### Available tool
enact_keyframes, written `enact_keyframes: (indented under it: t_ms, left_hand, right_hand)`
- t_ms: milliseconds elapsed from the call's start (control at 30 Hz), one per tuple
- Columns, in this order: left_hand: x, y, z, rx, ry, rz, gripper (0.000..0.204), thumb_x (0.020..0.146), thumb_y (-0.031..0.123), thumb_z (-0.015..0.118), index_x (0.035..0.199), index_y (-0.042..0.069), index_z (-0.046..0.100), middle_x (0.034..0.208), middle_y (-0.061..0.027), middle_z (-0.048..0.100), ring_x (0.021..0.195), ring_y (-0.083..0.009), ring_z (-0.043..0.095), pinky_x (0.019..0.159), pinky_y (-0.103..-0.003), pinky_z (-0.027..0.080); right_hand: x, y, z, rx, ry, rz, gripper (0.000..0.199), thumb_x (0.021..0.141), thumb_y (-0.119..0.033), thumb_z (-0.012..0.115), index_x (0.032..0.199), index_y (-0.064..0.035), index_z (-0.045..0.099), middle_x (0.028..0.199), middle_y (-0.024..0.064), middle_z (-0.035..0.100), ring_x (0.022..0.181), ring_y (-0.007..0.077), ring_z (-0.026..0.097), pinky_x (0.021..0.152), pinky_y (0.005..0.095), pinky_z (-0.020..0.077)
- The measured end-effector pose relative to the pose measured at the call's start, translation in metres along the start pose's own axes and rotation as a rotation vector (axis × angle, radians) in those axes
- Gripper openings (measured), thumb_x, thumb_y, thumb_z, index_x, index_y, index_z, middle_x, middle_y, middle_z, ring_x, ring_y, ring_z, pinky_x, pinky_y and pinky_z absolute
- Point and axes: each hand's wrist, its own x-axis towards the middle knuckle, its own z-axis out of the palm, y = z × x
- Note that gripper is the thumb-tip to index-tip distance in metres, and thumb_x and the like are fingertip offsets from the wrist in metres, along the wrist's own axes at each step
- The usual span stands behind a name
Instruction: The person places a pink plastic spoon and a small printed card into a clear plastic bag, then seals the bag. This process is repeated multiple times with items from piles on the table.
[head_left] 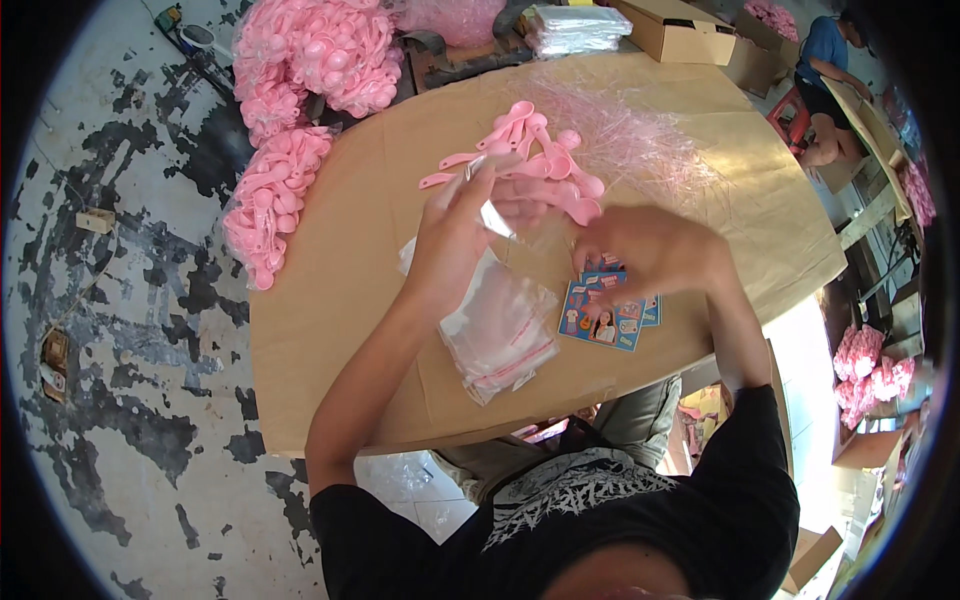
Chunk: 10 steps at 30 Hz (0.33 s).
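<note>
Hands meet over the middle of a brown table [330, 330], and we start there: our left hand [455, 235] is raised with its fingers pinched on a small clear plastic bag [492, 215], while our right hand [655, 250] curls loosely just beside it, above a few blue printed cards [603, 315]; we cannot tell whether it grips anything. Under the left wrist lies a stack of empty clear bags [497, 335]. Just beyond the hands sits a loose heap of pink plastic spoons [545, 160], with clear wrappers [640, 140] scattered behind it. Big sacks of pink spoons [300, 70] crowd the far left edge. We judge the packing to be early: we see no filled bags, and many spoons remain loose.
</note>
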Motion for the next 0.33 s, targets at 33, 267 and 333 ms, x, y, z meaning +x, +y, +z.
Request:
enact_keyframes:
  t_ms: [33, 267, 333]
  left_hand:
    - [0.008, 0.005, 0.004, -0.053, 0.017, 0.026, 0.036, 0.102, 0.026, 0.047, 0.124, -0.003, 0.052, 0.115, -0.0166, 0.064, 0.107, -0.0242, 0.063, 0.089, -0.035, 0.052]
    - [0.038, 0.024, 0.004, 0.053, 0.045, 0.110, 0.032, 0.098, 0.017, 0.056, 0.123, -0.001, 0.051, 0.115, -0.0178, 0.064, 0.108, -0.0267, 0.063, 0.091, -0.040, 0.053]
    - [0.038, 0.023, -0.007, 0.065, 0.035, 0.094, 0.041, 0.097, 0.017, 0.058, 0.132, -0.002, 0.046, 0.127, -0.0191, 0.057, 0.118, -0.0315, 0.058, 0.094, -0.043, 0.053]
  right_hand:
    - [-0.003, 0.003, 0.016, -0.131, -0.034, 0.001, 0.037, 0.074, -0.040, 0.076, 0.095, -0.0109, 0.068, 0.087, 0.0060, 0.065, 0.089, 0.0284, 0.062, 0.075, 0.0385, 0.0472]
    - [0.007, -0.004, 0.011, -0.072, -0.052, 0.033, 0.031, 0.078, -0.029, 0.075, 0.102, -0.0115, 0.068, 0.093, 0.0087, 0.068, 0.102, 0.0291, 0.061, 0.085, 0.0412, 0.0468]
    - [0.014, -0.002, 0.005, 0.020, -0.019, 0.048, 0.027, 0.079, -0.026, 0.074, 0.102, -0.0113, 0.068, 0.096, 0.0091, 0.069, 0.103, 0.0287, 0.061, 0.086, 0.0412, 0.0465]
